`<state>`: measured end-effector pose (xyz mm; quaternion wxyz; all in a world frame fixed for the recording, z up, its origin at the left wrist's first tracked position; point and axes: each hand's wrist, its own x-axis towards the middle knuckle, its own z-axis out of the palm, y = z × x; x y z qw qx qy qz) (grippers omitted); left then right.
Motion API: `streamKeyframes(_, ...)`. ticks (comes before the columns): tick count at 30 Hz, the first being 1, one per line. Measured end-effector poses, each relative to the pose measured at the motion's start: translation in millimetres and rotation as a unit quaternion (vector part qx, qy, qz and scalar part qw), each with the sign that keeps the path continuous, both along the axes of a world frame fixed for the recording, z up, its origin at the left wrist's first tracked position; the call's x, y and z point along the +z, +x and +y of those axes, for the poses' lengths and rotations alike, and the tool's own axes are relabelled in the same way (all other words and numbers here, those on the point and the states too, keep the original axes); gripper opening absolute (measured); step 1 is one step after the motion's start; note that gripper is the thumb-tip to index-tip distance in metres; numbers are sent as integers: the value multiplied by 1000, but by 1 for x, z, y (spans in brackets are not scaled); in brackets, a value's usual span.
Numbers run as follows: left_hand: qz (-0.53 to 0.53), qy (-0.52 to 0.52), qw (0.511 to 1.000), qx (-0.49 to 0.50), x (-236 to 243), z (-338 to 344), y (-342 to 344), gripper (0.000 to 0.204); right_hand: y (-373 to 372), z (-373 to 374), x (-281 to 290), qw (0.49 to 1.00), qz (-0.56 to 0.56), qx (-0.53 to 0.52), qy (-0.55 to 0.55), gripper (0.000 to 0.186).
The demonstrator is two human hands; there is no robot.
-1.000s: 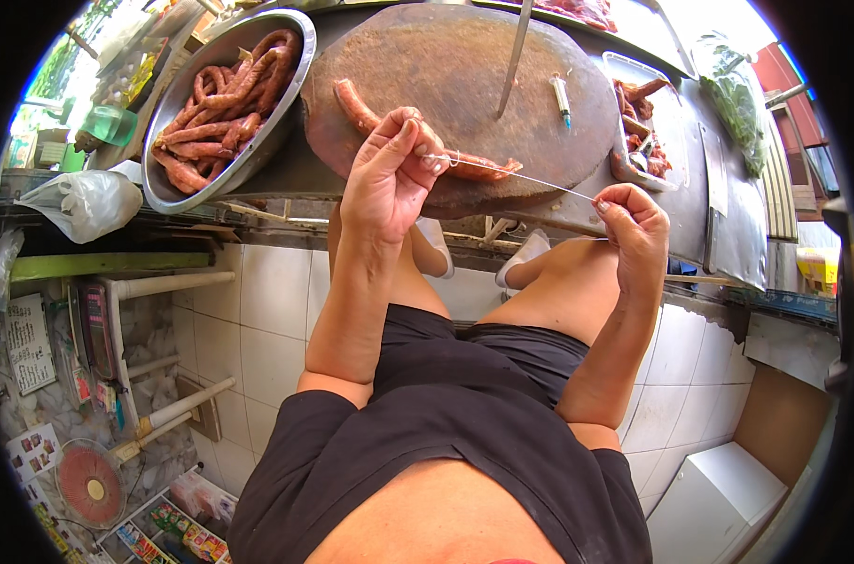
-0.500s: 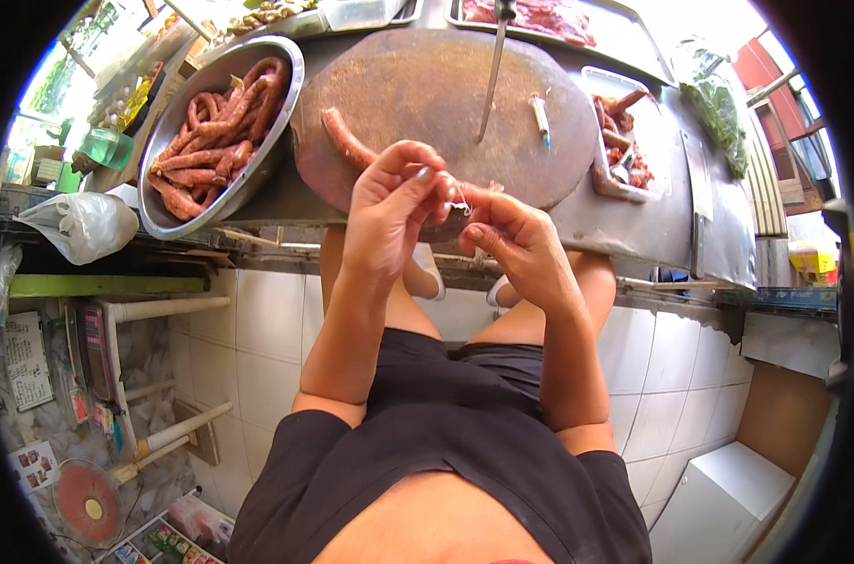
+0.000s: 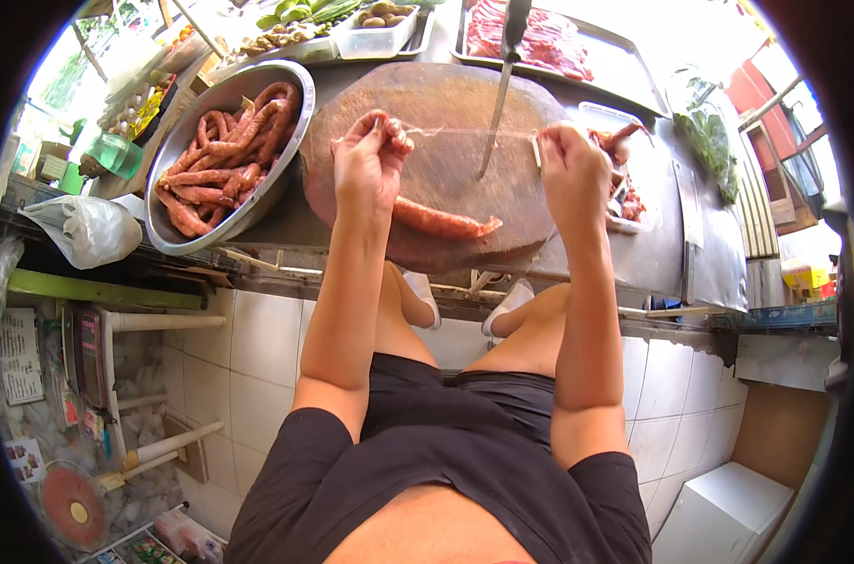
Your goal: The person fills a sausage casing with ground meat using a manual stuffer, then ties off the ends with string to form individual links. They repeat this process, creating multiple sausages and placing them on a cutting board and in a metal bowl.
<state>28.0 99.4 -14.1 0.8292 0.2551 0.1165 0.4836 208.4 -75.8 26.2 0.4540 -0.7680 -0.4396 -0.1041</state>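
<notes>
Both of my hands are pinched on a thin white string (image 3: 464, 131), stretched between them over the round wooden board (image 3: 389, 89). My left hand (image 3: 370, 164) grips it at the left, with a short loose strand by the fingertips; my right hand (image 3: 577, 174) grips it at the right. Below them a length of sausage (image 3: 441, 221) lies on the board, its left part hidden by my left hand. A knife (image 3: 497, 113) stands tip-down between my hands. Whatever lies directly under my right hand is mostly hidden.
Left sits a steel bowl (image 3: 297, 155) heaped with sausages. Behind are trays of greens (image 3: 309, 14) and raw meat (image 3: 525, 38). Right are a container of meat pieces (image 3: 624, 211) and bagged leaves (image 3: 704, 146). A plastic bag (image 3: 84, 230) lies at the front left.
After coming together half a second ago, my hands have spread apart and risen over the board, drawing the string out level. The sausage on the board is more exposed below them.
</notes>
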Motion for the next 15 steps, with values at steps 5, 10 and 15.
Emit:
streamKeyframes(5,133,-44,987,85,1,6,15,9,21,33,-30,985,45,-98,-131,18)
streamKeyframes(10,156,193,969,-16,28,-12,-27,10,37,-34,-41,991,71,-40,106,11)
streamKeyframes(15,253,267,898,-243,45,-85,-12,7,45,-122,-7,918,253,-190,240,11)
